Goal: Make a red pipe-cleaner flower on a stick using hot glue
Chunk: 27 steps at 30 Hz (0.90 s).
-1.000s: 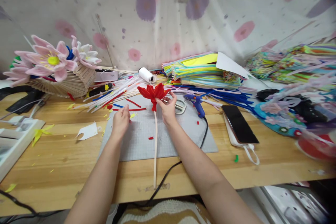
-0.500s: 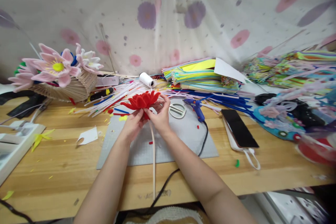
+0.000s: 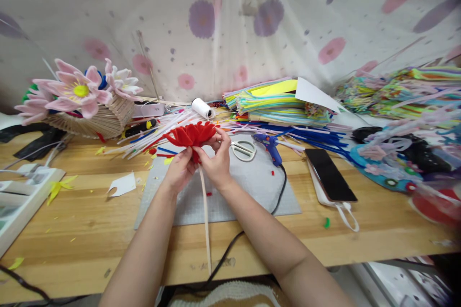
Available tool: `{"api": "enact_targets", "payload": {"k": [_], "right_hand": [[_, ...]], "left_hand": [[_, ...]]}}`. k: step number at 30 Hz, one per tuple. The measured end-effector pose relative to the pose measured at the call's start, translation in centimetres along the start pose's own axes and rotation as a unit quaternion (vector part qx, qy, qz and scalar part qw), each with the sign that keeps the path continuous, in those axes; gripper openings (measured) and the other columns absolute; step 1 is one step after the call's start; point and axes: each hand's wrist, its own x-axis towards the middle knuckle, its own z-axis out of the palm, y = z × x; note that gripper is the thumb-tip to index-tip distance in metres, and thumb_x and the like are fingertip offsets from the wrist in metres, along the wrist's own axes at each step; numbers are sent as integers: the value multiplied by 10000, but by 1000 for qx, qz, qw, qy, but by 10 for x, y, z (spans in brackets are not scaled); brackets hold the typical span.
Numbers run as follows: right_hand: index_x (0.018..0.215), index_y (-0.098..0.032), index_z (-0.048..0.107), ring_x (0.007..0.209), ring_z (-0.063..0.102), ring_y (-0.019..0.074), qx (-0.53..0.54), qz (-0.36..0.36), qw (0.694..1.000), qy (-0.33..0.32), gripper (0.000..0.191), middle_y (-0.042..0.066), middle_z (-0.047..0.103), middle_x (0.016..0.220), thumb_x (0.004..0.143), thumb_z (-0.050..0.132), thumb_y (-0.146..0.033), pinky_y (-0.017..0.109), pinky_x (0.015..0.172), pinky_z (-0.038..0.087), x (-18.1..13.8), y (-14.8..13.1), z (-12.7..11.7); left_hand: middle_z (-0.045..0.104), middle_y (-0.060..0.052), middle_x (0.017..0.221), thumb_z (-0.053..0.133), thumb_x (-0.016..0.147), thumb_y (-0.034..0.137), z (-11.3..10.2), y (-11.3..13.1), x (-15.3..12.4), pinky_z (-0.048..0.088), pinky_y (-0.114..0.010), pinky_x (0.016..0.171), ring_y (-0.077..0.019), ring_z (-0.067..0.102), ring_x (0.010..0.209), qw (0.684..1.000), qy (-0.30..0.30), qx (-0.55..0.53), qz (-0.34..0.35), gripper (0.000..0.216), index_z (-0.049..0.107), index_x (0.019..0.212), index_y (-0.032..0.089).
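Left hand [image 3: 182, 169] has joined right hand [image 3: 216, 165], both pinching red flower [image 3: 190, 134], stem [image 3: 205, 216] pointing nearward.

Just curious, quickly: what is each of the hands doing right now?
Left hand: closed on the red fuzzy flower atop its pale stick.
Right hand: closed on the same flower's petals.

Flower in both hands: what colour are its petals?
Red; the flower shows best in the head view.
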Motion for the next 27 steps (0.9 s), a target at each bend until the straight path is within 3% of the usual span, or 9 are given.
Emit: {"api": "enact_targets", "payload": {"k": [6,10,13,17,22,27], "right_hand": [[1265,-277,235,870,551,132,-23,-74,996,-52,539,82,415,1111,801,491,-176,332,801,504,-6,0,-3],[1243,-272,279,837,557,123,-50,-92,991,-78,501,63,443,1055,795,453,-134,317,769,512,-3,-3,-9],[1215,-257,305,786,553,120,-87,-71,993,-36,471,43,469,979,786,466,-148,320,753,504,5,-3,-21],[1172,-234,326,736,545,110,-113,-24,993,20,440,20,467,899,768,484,-159,312,742,487,17,4,-42],[1094,-225,361,759,545,121,-93,31,995,7,402,2,494,835,729,520,-168,319,771,462,27,20,-58],[1025,-228,365,791,573,132,-4,91,994,-66,362,-7,554,801,701,515,-171,349,823,437,37,30,-65]], "left_hand": [[440,18,575,576,779,287,-3,8,-2,292,-117,367,-26,392,447,998,-22,-48,-45,195,552,738,97],[330,43,541,410,870,257,-7,15,-1,229,-105,320,-23,320,400,983,-15,-145,-116,215,501,744,108],[322,46,544,348,893,260,-12,21,-1,220,-102,306,-32,316,402,958,-19,-235,-166,226,504,888,96],[344,42,555,356,894,274,-19,25,-1,237,-104,312,-44,337,428,942,-25,-286,-172,246,472,1010,91],[329,50,549,393,880,270,-19,21,0,178,-105,303,-34,319,413,968,10,-200,-153,167,474,837,130],[292,74,530,577,765,333,-13,18,-5,135,-113,326,-10,219,374,994,61,48,-78,298,377,631,156]]}}
